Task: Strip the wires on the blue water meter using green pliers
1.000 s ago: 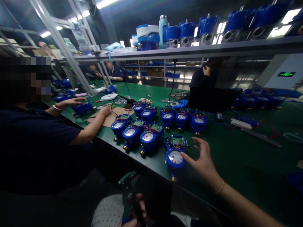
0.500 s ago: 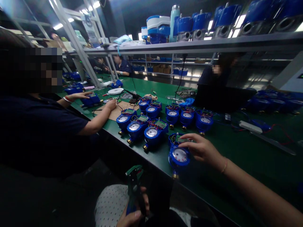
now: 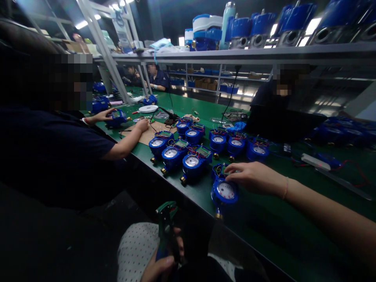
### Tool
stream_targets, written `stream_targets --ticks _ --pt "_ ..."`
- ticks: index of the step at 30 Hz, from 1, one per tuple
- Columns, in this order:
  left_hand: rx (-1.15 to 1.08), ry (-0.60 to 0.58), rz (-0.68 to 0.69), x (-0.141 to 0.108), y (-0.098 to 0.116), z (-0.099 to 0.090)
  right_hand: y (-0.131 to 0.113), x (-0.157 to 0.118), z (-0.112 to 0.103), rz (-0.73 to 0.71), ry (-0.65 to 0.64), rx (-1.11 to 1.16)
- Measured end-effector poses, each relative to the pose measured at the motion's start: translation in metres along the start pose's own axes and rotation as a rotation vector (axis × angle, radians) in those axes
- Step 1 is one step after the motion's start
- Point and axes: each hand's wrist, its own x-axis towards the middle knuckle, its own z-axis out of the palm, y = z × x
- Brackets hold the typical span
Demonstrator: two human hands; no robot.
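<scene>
My left hand point(image 3: 160, 263) is wrapped around the handles of a wire stripper point(image 3: 168, 223) with a green and black head, held upright over my lap below the table edge. My right hand point(image 3: 252, 177) reaches over a blue water meter point(image 3: 225, 191) at the table's front edge. Its fingers are bent together on the green circuit board point(image 3: 225, 169) in the meter's open top; the fingertips are partly hidden. The meter's round white dial faces up, and a brass fitting points towards me. Several more blue water meters point(image 3: 192, 161), with exposed boards and coloured wires, stand in rows to the left and behind.
A co-worker point(image 3: 58, 137) sits close on the left, one hand on a blue meter point(image 3: 116, 117). Another person point(image 3: 279, 98) is across the green table point(image 3: 188, 102). Above runs a shelf point(image 3: 205, 57) carrying large blue meters and a bottle. A white bar point(image 3: 315, 161) lies at right.
My right hand's fingers have come down and closed on the circuit board of the nearest meter. My left hand still holds the wire stripper. The view has shifted slightly left.
</scene>
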Motion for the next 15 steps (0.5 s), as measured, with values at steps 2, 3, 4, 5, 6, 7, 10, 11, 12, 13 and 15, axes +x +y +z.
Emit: stream_targets --ticks 2,3,4,5,6,7,10,11,12,13,15 --pt "-0.021 -0.026 0.022 0.002 -0.004 -0.002 0.003 0.002 0.000 0.001 -0.032 0.044" --pt "-0.030 -0.043 0.036 0.003 -0.005 -0.003 0.004 0.003 0.000 -0.003 -0.035 0.074" --pt "-0.036 -0.062 0.043 0.004 -0.006 -0.004 0.005 0.004 0.000 -0.009 -0.033 0.106" --pt "-0.042 -0.079 0.047 0.005 -0.007 -0.004 0.006 0.006 0.000 -0.018 -0.029 0.137" --pt "-0.045 -0.092 0.050 0.005 -0.007 -0.005 0.007 0.007 -0.001 -0.030 -0.027 0.157" --pt "-0.044 -0.099 0.052 0.005 -0.007 -0.005 0.007 0.008 -0.003 -0.044 -0.031 0.159" --pt "-0.025 -0.096 0.056 0.004 -0.006 -0.007 0.006 0.010 -0.009 -0.084 -0.076 0.097" --pt "-0.020 -0.093 0.058 0.003 -0.006 -0.007 0.006 0.010 -0.011 -0.092 -0.090 0.080" --pt "-0.021 -0.091 0.057 0.003 -0.006 -0.008 0.005 0.010 -0.013 -0.097 -0.102 0.072" --pt "-0.024 -0.091 0.056 0.002 -0.006 -0.008 0.006 0.010 -0.015 -0.103 -0.109 0.075" --pt "-0.027 -0.096 0.058 0.001 -0.008 -0.009 0.006 0.010 -0.017 -0.106 -0.117 0.083"
